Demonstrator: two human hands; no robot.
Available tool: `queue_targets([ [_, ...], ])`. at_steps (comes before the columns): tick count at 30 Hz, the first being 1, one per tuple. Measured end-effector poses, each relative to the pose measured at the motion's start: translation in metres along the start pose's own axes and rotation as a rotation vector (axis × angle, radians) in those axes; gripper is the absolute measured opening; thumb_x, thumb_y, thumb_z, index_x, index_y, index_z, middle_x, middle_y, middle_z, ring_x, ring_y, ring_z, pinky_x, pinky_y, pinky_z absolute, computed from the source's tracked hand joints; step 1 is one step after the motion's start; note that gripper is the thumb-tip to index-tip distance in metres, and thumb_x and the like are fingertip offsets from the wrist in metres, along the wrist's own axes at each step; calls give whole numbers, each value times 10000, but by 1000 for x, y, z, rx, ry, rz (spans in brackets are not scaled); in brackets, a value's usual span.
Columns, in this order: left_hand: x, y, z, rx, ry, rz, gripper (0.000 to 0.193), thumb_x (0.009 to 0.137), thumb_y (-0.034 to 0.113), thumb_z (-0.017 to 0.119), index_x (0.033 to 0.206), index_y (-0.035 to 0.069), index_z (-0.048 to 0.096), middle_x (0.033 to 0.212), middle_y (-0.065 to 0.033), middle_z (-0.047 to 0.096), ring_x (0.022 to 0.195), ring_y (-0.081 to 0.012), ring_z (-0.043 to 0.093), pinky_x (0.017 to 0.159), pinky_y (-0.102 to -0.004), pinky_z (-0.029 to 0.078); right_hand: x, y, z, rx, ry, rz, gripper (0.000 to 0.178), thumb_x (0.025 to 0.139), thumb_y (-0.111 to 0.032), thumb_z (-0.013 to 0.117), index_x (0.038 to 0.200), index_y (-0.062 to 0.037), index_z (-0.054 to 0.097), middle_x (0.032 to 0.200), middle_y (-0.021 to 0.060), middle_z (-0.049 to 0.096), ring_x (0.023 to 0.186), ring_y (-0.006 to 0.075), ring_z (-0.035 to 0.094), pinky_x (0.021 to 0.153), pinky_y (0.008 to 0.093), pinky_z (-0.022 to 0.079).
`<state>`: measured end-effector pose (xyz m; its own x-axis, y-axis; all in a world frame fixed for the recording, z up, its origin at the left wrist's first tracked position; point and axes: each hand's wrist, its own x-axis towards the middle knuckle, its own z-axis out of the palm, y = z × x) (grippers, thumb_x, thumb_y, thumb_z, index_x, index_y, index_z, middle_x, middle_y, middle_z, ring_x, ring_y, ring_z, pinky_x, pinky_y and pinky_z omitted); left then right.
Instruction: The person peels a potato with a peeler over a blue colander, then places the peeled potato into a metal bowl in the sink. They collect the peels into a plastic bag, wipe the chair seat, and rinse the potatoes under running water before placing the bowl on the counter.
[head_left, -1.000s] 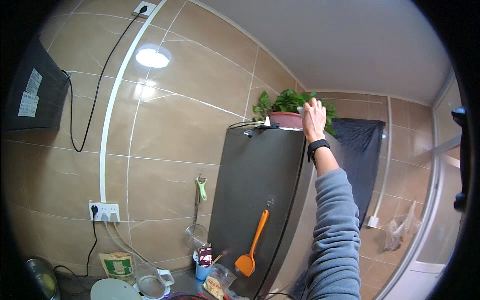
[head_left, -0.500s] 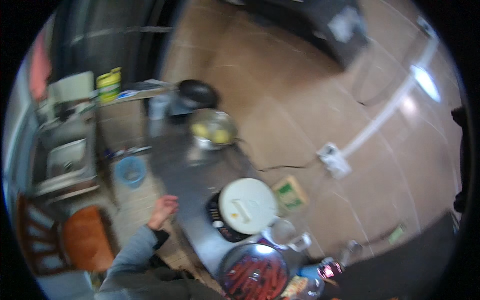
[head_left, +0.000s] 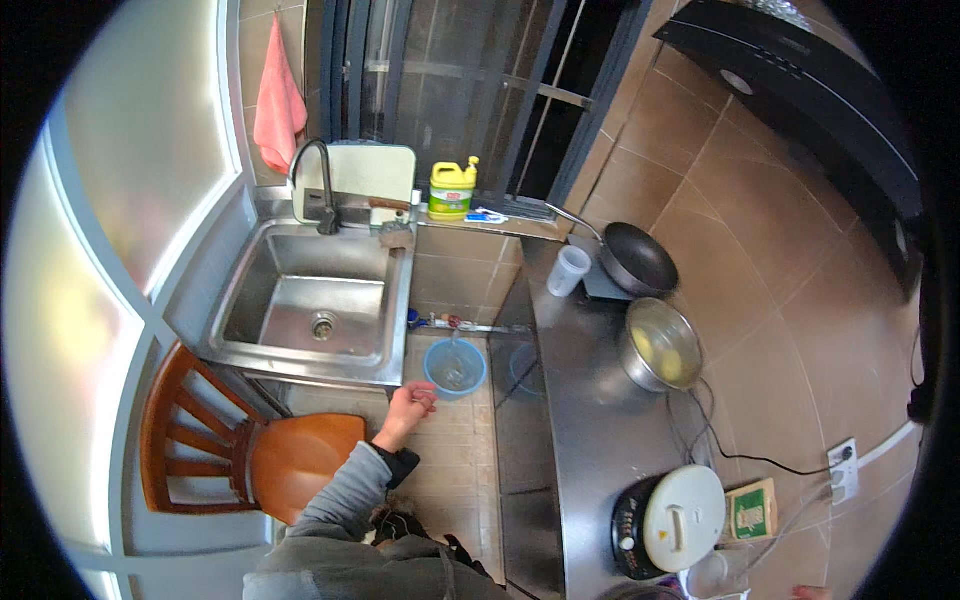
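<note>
My left hand (head_left: 408, 408) reaches forward in mid-air from a grey sleeve, above the floor between the sink and the steel counter. Its fingers are loosely bent and a little apart, with nothing visible in them. Just beyond it in the picture is a blue basin (head_left: 456, 368) on the floor. A brown wooden chair (head_left: 308, 460) stands to the left of the forearm. At the lower right edge a small patch of skin shows, seemingly my right hand (head_left: 810, 593); its fingers are mostly cut off. The stainless steel sink (head_left: 395, 345) lies ahead on the left.
Along the right runs a steel counter (head_left: 590, 430) with a black frying pan (head_left: 640, 258), a plastic cup (head_left: 568, 272), a metal bowl (head_left: 690, 375) with yellow pieces, and an induction cooker (head_left: 627, 530) under a white lid (head_left: 686, 517). A yellow bottle (head_left: 452, 190) stands behind.
My view has swung left toward the sink, so the counter now lies at the right. The plate of red strips has left the picture. My left hand remains raised, away from the counter.
</note>
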<state>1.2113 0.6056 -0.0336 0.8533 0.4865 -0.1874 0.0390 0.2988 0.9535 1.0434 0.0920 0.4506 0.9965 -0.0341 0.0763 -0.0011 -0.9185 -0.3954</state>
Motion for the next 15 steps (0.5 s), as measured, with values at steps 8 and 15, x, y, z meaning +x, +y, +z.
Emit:
queue_targets([
  [8,66,40,-126,-35,147,-63,295,924,32,604,1216,-7,592,966,-93,703,767,-145,654,649,-257,501,164,-100,213,424,-453,-104,223,938,-31,648,1156,18,650,1033,113,722,945,172,704,873,301,547],
  [15,54,55,-165,-82,149,-134,272,974,159,620,1216,35,607,1064,-72,666,911,-168,634,822,-312,526,287,-244,347,703,-867,-584,297,999,-98,600,1276,5,579,1150,81,685,999,145,671,909,300,535],
])
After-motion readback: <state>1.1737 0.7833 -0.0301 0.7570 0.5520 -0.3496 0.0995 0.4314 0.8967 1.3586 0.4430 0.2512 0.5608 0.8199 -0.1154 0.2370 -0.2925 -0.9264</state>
